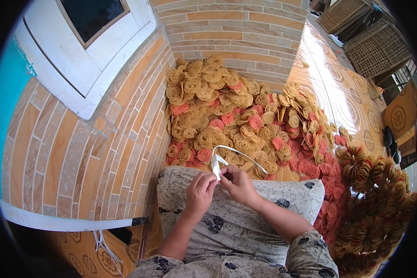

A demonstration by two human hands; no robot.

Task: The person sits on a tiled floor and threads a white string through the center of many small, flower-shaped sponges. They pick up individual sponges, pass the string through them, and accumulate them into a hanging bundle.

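Observation:
A narrow white strip (215, 163), like a ribbon or strap, is pinched between my two hands above my lap. My left hand (200, 191) has its thumb and fingers closed on the strip's lower end. My right hand (239, 186) grips the same spot, fingertips almost touching the left's. From there the strip rises, loops over and trails down to the right, its tip near the pile. The exact fold between my fingertips is hidden. Beyond my knees lies a heap of round, lacy coiled discs, tan ones (208, 139) mixed with red ones (255, 122).
Bunched tan and red discs (375, 204) stand at the right, strung or stacked together. Patterned fabric (236, 227) covers my lap. A brick-tiled wall (92, 162) and white door frame (102, 60) rise at left. Woven panels (377, 48) lean at the far right. White strips (107, 250) hang at lower left.

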